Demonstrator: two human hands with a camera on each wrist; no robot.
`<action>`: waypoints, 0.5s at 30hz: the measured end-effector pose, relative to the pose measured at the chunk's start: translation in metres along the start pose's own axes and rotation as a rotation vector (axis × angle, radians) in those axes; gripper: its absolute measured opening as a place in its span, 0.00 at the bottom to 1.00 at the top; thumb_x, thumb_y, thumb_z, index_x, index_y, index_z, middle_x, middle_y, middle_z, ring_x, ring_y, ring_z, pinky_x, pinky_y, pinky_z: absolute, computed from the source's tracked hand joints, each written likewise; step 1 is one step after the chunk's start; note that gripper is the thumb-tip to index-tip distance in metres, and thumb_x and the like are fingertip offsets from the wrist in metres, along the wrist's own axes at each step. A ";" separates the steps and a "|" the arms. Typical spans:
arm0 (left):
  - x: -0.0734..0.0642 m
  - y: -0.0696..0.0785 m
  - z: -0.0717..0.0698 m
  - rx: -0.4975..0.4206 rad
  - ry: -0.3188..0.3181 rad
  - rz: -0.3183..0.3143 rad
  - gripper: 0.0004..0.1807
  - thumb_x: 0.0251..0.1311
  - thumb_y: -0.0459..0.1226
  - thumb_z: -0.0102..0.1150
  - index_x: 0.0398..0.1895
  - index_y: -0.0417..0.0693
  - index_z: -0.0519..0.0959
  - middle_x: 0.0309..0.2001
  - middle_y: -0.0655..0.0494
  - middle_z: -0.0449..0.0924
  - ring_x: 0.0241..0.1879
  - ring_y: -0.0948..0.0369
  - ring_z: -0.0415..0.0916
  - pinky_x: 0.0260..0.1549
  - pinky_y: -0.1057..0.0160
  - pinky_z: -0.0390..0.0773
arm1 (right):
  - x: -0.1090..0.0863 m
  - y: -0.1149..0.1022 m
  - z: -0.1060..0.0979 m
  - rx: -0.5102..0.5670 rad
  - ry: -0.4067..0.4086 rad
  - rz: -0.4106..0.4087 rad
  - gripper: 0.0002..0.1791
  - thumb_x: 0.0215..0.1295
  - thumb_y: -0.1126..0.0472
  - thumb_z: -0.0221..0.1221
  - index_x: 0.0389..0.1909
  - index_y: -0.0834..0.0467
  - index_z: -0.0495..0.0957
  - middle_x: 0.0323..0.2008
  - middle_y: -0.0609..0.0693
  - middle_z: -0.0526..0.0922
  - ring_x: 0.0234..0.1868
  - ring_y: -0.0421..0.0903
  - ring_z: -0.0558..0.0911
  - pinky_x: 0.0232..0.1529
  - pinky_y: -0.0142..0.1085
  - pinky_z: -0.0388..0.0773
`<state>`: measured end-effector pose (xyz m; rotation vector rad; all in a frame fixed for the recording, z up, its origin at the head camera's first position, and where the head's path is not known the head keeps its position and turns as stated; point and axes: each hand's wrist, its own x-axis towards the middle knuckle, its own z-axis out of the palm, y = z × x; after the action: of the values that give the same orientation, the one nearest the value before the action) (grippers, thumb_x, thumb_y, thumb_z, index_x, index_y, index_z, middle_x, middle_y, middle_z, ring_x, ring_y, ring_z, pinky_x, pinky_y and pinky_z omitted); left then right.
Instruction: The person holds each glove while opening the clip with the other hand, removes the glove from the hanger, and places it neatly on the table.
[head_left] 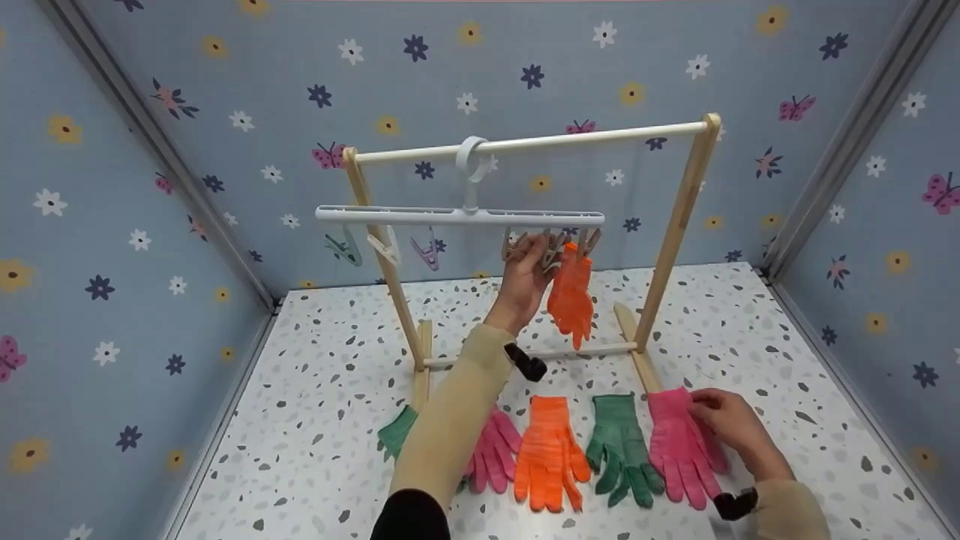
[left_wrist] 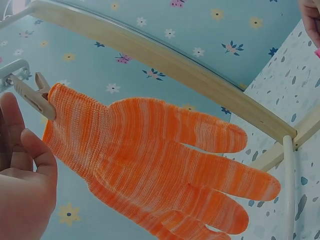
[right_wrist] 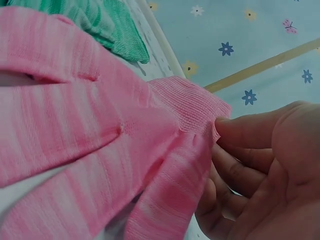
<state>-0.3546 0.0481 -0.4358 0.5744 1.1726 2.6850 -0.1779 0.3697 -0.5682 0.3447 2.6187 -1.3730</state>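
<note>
High on the rack, my left hand [head_left: 525, 274] has its thumb and fingers around a beige clothespin [head_left: 553, 247] under the white hanger [head_left: 465, 217]; the pinch itself falls outside the left wrist view. Right beside it an orange knit glove [head_left: 571, 296] hangs by its cuff from another clothespin [left_wrist: 32, 97], fingers downward. Low at the right, my right hand [head_left: 731, 424] pinches the cuff edge of a pink knit glove [head_left: 679, 450] between thumb and fingers. In the right wrist view that cuff [right_wrist: 190, 102] is bent up at the fingertips.
A wooden rack [head_left: 679, 232] carries the hanger on its top bar. Several clothespins, one a green clothespin [head_left: 345, 247], dangle at the hanger's left. On the speckled table lie an orange glove [head_left: 551, 450], a green glove [head_left: 621, 442] and another pink glove [head_left: 495, 450], partly behind my left sleeve.
</note>
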 end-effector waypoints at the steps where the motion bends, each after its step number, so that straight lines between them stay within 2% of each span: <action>1: -0.001 0.000 0.000 0.002 -0.001 -0.001 0.11 0.76 0.41 0.47 0.38 0.53 0.80 0.46 0.50 0.83 0.42 0.54 0.78 0.46 0.54 0.68 | -0.001 0.001 0.000 -0.003 -0.003 0.007 0.23 0.72 0.57 0.57 0.61 0.69 0.73 0.53 0.62 0.79 0.48 0.52 0.77 0.45 0.39 0.76; 7: -0.001 -0.002 0.001 -0.009 -0.014 0.013 0.12 0.76 0.41 0.47 0.36 0.55 0.80 0.46 0.51 0.84 0.42 0.54 0.78 0.41 0.59 0.71 | -0.002 0.002 0.000 0.012 -0.008 0.041 0.27 0.74 0.54 0.55 0.64 0.69 0.71 0.56 0.64 0.77 0.51 0.54 0.76 0.49 0.43 0.76; 15: 0.000 0.000 0.003 -0.009 0.001 0.008 0.14 0.77 0.39 0.44 0.34 0.55 0.79 0.43 0.53 0.84 0.40 0.56 0.79 0.44 0.55 0.69 | -0.002 0.002 0.001 0.064 -0.013 0.077 0.26 0.77 0.52 0.50 0.66 0.67 0.69 0.53 0.62 0.77 0.46 0.52 0.75 0.43 0.39 0.76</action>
<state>-0.3535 0.0499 -0.4345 0.5781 1.1608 2.6958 -0.1756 0.3699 -0.5696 0.4389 2.5276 -1.4310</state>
